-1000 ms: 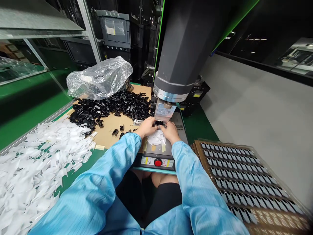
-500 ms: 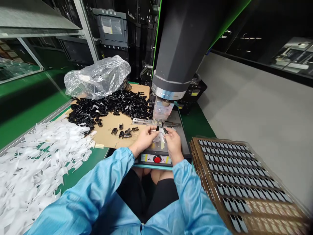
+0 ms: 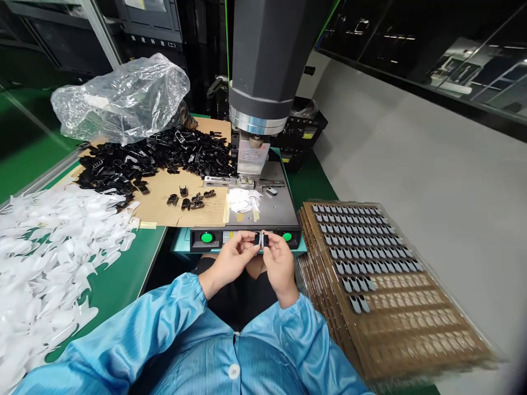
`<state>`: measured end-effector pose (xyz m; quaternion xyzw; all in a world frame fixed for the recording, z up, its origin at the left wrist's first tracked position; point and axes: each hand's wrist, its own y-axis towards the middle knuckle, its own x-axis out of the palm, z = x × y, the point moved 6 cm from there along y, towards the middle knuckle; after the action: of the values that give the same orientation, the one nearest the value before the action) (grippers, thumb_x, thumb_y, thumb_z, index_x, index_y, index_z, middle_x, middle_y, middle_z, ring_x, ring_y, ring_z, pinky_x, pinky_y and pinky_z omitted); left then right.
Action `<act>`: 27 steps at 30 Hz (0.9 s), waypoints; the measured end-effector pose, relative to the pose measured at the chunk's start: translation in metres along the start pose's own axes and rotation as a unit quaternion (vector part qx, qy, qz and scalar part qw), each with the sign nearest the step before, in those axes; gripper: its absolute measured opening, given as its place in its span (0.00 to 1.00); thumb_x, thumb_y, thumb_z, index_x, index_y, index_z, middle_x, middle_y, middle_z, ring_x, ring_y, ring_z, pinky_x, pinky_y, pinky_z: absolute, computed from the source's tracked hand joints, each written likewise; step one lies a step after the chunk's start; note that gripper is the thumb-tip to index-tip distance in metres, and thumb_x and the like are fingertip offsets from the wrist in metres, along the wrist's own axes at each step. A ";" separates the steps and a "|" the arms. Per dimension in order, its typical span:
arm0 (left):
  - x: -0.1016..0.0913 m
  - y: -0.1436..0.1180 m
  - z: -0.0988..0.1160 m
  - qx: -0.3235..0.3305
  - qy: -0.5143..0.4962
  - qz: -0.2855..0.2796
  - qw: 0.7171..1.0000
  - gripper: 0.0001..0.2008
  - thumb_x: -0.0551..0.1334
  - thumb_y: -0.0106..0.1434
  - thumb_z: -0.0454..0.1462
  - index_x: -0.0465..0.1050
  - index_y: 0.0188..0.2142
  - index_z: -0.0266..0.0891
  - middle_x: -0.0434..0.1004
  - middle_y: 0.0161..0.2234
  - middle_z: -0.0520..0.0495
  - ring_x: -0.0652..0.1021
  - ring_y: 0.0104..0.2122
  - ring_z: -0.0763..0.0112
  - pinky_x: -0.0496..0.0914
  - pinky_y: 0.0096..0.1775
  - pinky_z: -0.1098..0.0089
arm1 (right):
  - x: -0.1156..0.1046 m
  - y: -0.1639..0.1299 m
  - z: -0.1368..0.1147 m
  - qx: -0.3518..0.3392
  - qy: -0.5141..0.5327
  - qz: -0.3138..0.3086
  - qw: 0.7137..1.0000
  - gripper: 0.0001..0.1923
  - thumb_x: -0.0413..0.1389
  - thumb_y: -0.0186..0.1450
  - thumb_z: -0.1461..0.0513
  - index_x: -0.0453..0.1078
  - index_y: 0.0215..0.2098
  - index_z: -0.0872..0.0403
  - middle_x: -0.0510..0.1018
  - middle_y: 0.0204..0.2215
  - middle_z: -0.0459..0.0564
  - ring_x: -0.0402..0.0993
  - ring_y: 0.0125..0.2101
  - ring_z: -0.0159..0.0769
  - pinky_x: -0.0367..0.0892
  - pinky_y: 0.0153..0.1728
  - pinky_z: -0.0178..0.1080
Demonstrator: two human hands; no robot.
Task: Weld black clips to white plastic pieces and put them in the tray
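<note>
In front of the press's front panel, my left hand pinches a small black plastic part between thumb and fingers. My right hand grips a second small black plastic part close beside it. A pale strip shows between the two parts; whether they touch I cannot tell. Beyond my hands, a small heap of white film pieces lies on the press's grey plate. One black part with a pale face rests to the right of that heap.
The press head stands over a metal fixture. Loose black clips and a black pile lie on cardboard, under a plastic bag. White films cover the left. Stacked trays stand right; green buttons face me.
Both hands have drawn back from the plate toward my body, bringing their black parts close together. The white film heap and the part beside it now show. The view has shifted.
</note>
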<state>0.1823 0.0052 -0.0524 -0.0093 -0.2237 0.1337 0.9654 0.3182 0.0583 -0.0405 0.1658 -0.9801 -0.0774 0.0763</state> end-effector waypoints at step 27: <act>-0.001 -0.006 -0.002 -0.110 -0.125 -0.037 0.985 0.19 0.77 0.61 0.44 0.77 0.46 0.39 0.84 0.41 0.46 0.84 0.35 0.71 0.80 0.39 0.72 | -0.006 -0.016 -0.002 0.032 0.027 0.039 0.998 0.18 0.59 0.74 0.53 0.69 0.59 0.48 0.82 0.54 0.56 0.81 0.50 0.44 0.78 0.51 0.49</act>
<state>0.1840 -0.0006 -0.0541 -0.0900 -0.3558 0.0723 0.9274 0.3290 0.0452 -0.0426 0.1321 -0.9854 -0.0380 0.1005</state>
